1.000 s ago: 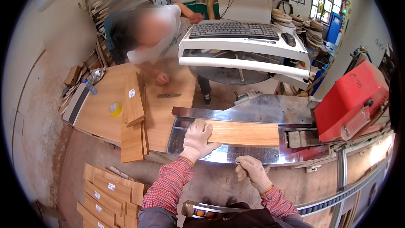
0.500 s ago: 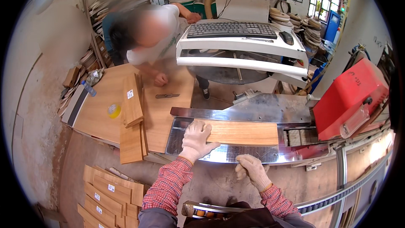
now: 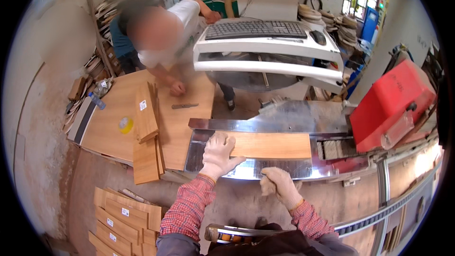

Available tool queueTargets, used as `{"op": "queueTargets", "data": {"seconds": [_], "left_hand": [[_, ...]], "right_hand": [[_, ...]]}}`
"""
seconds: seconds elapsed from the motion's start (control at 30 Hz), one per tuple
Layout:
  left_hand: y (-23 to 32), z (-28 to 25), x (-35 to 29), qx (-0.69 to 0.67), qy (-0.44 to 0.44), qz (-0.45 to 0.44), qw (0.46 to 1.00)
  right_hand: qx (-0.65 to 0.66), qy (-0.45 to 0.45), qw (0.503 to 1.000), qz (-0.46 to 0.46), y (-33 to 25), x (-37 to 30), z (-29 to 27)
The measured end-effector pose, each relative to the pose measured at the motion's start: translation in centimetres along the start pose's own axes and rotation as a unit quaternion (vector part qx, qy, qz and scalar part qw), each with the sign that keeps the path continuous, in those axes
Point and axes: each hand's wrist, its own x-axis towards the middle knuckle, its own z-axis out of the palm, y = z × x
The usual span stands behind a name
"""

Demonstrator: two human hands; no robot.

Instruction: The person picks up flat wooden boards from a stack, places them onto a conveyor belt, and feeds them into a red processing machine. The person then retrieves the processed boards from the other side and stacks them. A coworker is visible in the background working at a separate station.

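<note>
My left hand, in a white work glove, lies on the left end of a light wooden board, thumb spread and fingers stretched over it. The board rests flat on a shiny metal machine table, alongside a raised metal fence. My right hand, also gloved, hovers by the table's front edge, apart from the board. Its fingers are curled in, and nothing shows in them.
A red machine housing stands at the right end of the metal table. Boards and a knife lie on the wooden table; another person leans over it. More labelled boards are stacked lower left. Beyond are a keyboard and monitor.
The whole view has shifted slightly. My right hand's fingers have curled a little more. My left hand and the board keep their places on the metal table.
</note>
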Motion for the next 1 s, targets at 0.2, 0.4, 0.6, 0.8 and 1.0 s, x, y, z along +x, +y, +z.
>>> {"op": "queueTargets", "data": {"seconds": [0.2, 0.4, 0.6, 0.8, 1.0], "left_hand": [[-0.8, 0.7, -0.5, -0.007, -0.017, -0.015, 1.0], [-3.3, -0.8, -2.8, -0.019, 0.018, -0.081, 0.996], [-3.5, -4.2, -0.4, 0.031, -0.187, -0.101, 0.977], [-3.9, -3.8, 0.4, 0.05, -0.248, -0.12, 0.96], [-1.9, -1.9, 0.8, 0.024, -0.211, -0.079, 0.974]], "right_hand": [[0.366, -0.189, 0.904, 0.113, 2.1, 4.4, 0.8], [0.262, -0.06, 0.958, 0.099, 0.4, 5.6, 2.0], [0.272, -0.026, 0.962, 0.013, 0.8, 6.6, 2.7], [0.358, -0.014, 0.934, 0.011, 1.8, 7.1, 3.0], [0.279, 0.063, 0.958, 0.008, 0.4, 5.4, 0.9]]}}
